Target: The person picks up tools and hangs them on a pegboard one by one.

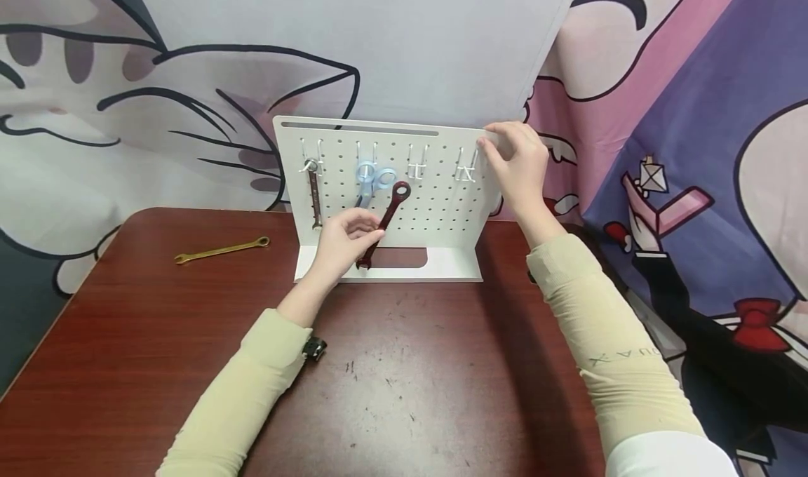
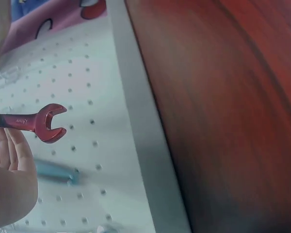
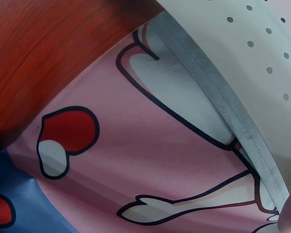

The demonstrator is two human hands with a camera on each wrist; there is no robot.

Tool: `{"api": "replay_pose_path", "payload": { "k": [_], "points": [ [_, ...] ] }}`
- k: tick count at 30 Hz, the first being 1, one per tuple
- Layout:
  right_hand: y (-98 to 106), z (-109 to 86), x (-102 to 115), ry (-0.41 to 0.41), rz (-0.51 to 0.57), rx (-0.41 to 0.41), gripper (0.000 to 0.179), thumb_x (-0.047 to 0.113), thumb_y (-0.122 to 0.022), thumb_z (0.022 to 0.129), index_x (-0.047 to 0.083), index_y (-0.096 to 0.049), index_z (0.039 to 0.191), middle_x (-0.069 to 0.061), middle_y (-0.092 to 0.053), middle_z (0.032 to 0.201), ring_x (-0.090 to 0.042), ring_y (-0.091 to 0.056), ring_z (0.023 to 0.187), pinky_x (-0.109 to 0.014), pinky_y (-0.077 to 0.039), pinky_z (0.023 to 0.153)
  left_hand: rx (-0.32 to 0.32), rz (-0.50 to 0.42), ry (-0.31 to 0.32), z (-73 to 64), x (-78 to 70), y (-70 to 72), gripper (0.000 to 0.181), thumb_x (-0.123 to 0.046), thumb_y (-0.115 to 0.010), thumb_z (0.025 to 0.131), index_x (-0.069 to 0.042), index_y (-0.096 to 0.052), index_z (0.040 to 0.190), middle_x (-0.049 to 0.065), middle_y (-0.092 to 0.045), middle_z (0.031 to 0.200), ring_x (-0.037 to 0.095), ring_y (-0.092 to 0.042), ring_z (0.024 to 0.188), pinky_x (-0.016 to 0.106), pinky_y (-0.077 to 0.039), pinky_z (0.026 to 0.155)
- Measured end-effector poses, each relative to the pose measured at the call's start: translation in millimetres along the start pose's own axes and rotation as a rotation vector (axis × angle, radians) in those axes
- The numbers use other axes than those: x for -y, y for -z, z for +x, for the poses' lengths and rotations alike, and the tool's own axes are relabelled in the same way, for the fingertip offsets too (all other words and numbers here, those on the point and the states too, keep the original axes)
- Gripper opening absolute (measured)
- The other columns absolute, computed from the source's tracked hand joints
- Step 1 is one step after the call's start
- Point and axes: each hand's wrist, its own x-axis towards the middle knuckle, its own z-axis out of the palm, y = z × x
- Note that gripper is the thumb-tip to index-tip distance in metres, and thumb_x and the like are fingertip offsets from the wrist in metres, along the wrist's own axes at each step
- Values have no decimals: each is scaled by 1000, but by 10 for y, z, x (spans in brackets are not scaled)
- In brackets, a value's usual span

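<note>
My left hand (image 1: 344,242) pinches a dark red combination wrench (image 1: 393,209) by its shank, in front of the white pegboard (image 1: 435,214). The wrench tilts with its ring end up; its open-ended jaw (image 2: 51,124) shows in the left wrist view. At the board's upper right corner my right hand (image 1: 520,161) holds the edge. A dark wrench (image 1: 315,195) hangs on the left hook. Light blue scissors (image 1: 372,177) hang on the hook beside it, their blades partly hidden by my left hand. Two white hooks (image 1: 416,170) to the right hold nothing.
A gold wrench (image 1: 222,250) lies on the reddish-brown table (image 1: 404,386), left of the board. Cartoon-printed fabric (image 1: 208,133) stands behind the board and along the right side. The board's white base (image 1: 451,263) rests on the table.
</note>
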Motion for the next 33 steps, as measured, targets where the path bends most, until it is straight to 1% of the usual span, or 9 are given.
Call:
{"api": "replay_pose_path", "payload": {
  "k": [2,6,10,13,18,20,25,28,33],
  "points": [
    [-1,-1,-8,9,-6,4,24,17,-79,97,-2,-78,111,-20,-79,107,-37,-70,105,-42,-52,93,-9,-38,0,19,-30,-68,20,5,-77,92,11,-72,111,30,-74,108,-3,-67,85,12,-58,83],
    [4,-6,-3,11,-10,13,25,19,-79,98,-2,-78,112,-20,-79,108,-37,-70,106,-43,-52,93,-15,-86,17,61,-76,-188,20,5,-77,92,11,-72,110,26,-76,104,-2,-68,84,14,-59,82],
    [1,-6,1,6,-10,16,25,19,-78,99,-2,-78,112,-21,-79,108,-38,-70,106,-44,-53,93,-31,-121,39,113,-76,-278,21,4,-78,92,10,-73,111,17,-76,100,-2,-67,84,14,-58,82],
    [-2,-4,-5,6,-9,15,24,19,-78,99,-2,-78,112,-21,-79,108,-37,-70,106,-43,-52,93,-47,-129,42,161,-46,-333,21,3,-78,92,9,-73,112,13,-76,99,-2,-67,83,15,-58,83],
    [3,-2,-12,13,-6,7,24,19,-78,98,-2,-78,111,-21,-79,107,-37,-71,106,-41,-52,93,-63,-130,48,217,-13,-408,21,3,-78,92,9,-74,111,15,-76,100,-2,-66,82,14,-56,82],
    [2,-3,-11,15,-3,5,24,18,-78,98,-2,-78,111,-21,-79,107,-37,-71,106,-40,-52,93,-80,-136,57,230,-12,-433,21,4,-78,91,9,-74,111,19,-76,101,-3,-66,81,13,-56,81],
    [-2,-3,-15,14,0,4,24,18,-79,98,-3,-78,111,-21,-79,107,-37,-71,106,-40,-52,94,-135,-147,106,263,-6,-497,20,4,-78,92,9,-74,111,23,-76,106,-3,-65,80,12,-55,80],
    [-5,0,-17,14,-1,1,24,17,-79,97,-2,-78,111,-21,-79,107,-37,-71,105,-40,-52,94,-154,-172,149,279,-12,-538,20,3,-78,92,8,-74,111,19,-76,105,0,-65,82,13,-55,81],
    [-13,2,-22,12,-2,2,24,17,-78,98,-3,-78,111,-21,-79,107,-37,-70,105,-41,-52,94,-180,-254,202,309,-32,-603,20,5,-77,92,9,-73,111,10,-77,99,4,-66,85,14,-56,81]
  ]
}}
